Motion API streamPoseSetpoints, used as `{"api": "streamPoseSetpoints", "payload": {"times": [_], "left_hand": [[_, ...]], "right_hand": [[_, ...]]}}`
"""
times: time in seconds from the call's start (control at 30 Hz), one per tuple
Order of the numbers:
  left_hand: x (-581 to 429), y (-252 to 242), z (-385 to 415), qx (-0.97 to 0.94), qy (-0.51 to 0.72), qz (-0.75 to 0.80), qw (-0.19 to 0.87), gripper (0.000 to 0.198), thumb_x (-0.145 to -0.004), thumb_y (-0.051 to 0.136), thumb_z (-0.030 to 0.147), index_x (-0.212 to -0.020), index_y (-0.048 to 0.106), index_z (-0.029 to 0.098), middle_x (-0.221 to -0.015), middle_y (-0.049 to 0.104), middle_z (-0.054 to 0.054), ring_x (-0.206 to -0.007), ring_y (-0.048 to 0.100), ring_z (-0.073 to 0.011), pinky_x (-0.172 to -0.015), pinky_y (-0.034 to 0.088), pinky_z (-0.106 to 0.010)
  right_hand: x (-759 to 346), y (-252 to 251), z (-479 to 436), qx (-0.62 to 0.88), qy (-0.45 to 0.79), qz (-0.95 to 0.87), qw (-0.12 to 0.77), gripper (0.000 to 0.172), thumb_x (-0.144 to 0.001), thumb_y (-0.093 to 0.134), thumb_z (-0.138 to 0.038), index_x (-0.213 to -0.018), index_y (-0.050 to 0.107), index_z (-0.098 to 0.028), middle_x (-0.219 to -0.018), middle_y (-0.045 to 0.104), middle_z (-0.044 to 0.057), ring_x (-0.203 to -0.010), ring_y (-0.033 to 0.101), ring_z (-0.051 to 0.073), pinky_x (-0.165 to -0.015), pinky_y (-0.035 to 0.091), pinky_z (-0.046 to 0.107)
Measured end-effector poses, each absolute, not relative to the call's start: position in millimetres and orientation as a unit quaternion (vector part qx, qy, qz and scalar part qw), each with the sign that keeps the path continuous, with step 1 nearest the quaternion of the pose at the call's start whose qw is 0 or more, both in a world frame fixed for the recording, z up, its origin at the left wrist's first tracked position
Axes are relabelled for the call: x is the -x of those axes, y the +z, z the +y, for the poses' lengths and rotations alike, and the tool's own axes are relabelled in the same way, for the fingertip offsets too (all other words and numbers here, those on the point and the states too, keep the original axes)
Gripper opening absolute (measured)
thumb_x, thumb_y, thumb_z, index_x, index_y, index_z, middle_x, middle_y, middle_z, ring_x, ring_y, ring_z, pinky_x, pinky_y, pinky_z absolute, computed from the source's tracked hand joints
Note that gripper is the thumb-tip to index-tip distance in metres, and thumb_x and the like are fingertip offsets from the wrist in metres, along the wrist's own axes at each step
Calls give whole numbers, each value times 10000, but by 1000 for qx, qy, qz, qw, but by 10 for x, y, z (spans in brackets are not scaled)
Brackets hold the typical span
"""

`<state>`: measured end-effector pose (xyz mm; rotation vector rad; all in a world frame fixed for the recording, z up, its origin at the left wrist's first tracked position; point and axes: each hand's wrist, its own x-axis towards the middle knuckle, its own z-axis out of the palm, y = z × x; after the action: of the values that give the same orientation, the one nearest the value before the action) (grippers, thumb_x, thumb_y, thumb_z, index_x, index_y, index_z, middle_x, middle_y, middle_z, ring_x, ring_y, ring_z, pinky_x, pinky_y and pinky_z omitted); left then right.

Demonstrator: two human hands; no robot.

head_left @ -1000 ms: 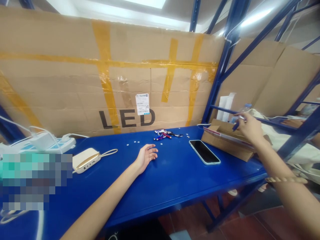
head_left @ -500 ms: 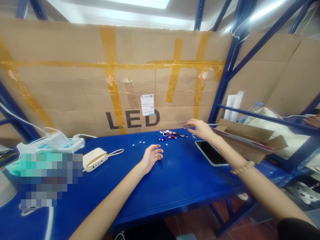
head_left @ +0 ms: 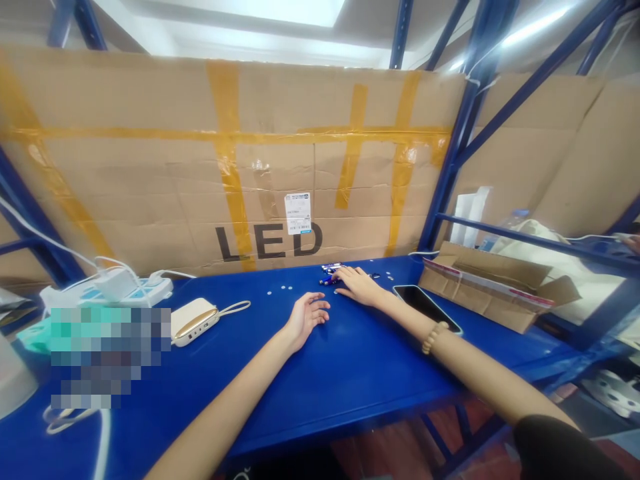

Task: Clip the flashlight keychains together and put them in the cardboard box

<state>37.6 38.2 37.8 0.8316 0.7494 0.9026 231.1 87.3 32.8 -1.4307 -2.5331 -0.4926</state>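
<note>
Before you stands a tall blue steel shelving rack (head_left: 450,180), with a large brown corrugated cardboard sheet (head_left: 125,200) propped along its back, crossed by strips of orange packing tape and printed with black LED lettering. On its blue-painted metal shelf (head_left: 360,373) sits an open brown cardboard box (head_left: 480,293) at the far right. At the far left is a white power strip (head_left: 130,291) with a white plug charger (head_left: 116,284) on it, and a pixelated patch hides whatever lies in front. Nearer the middle are a cream power bank with a gold stripe (head_left: 194,321) and a black-screened smartphone (head_left: 425,305), your right forearm passing just above it. Toward the back edge lies a small heap of slim purple, red and silver cylinders, perhaps keychain flashlights (head_left: 327,275), with tiny round white discs (head_left: 280,289) scattered to its left. The change is at that heap: your right hand (head_left: 357,285) has come down from the air and now lies over it, fingers close together and covering part of it. Whether they are clamped on a piece cannot be told. Your left hand (head_left: 307,320) rests empty on the shelf just in front, fingers loosely apart.
</note>
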Motion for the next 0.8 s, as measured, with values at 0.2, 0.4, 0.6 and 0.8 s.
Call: {"api": "streamPoseSetpoints", "payload": {"times": [0.2,0.4,0.6,0.8], "left_hand": [[-374,387,386,-371,415,346,755,114,-777,419,232,-809,483,143,-628,571,-37,-455,516,-108,-475,365,-213],[-374,386,384,-381,414,347,750,124,-782,415,231,-809,491,136,-632,575,-37,-452,515,-104,-474,361,-210],[-371,373,376,-392,410,347,747,140,-770,444,259,-819,497,140,-648,581,-33,-467,522,-103,-484,357,-210],[-379,397,359,-403,401,350,744,142,-776,437,258,-833,494,141,-662,582,-37,-482,522,-106,-503,362,-217]], "right_hand": [[-2201,333,1029,537,-129,-829,89,233,-886,455,-245,-1069,578,-169,-1115,584,120,-1091,491,230,-872,359,372],[-2168,395,836,517,-72,-845,114,119,-863,495,-246,-911,579,-177,-1004,611,96,-1002,541,215,-865,380,367],[-2375,544,510,504,196,-749,383,224,-928,265,-374,-1062,328,-205,-841,632,47,-748,621,155,-726,491,337],[-3238,1050,248,596,96,-608,516,378,-896,268,-470,-1185,318,-232,-754,563,19,-556,575,148,-552,504,309]]}}
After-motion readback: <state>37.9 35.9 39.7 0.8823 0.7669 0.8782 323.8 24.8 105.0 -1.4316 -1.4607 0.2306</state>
